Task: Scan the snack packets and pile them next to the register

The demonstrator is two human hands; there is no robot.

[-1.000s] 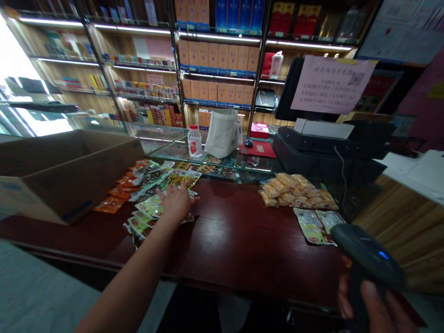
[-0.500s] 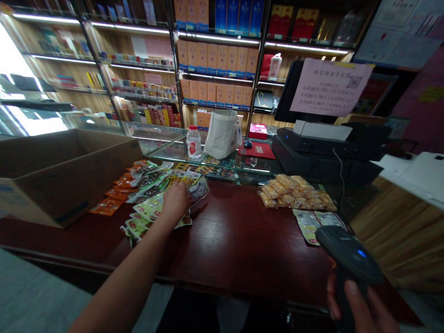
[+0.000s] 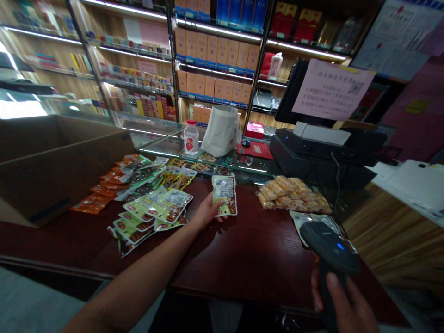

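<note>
Left hand (image 3: 208, 211) has swung rightward, pinching a packet (image 3: 225, 188); right hand (image 3: 348, 303) grips a scanner (image 3: 328, 247) partly hiding pouches (image 3: 299, 217).

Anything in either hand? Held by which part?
Left hand: a green snack packet, held at its lower left edge, thumb on the near face. Right hand: a handheld scanner, held by its handle.

A packet pile (image 3: 154, 208) lies on the counter (image 3: 243, 259), carton (image 3: 65, 178) left, snack heap (image 3: 293, 194) right.
</note>
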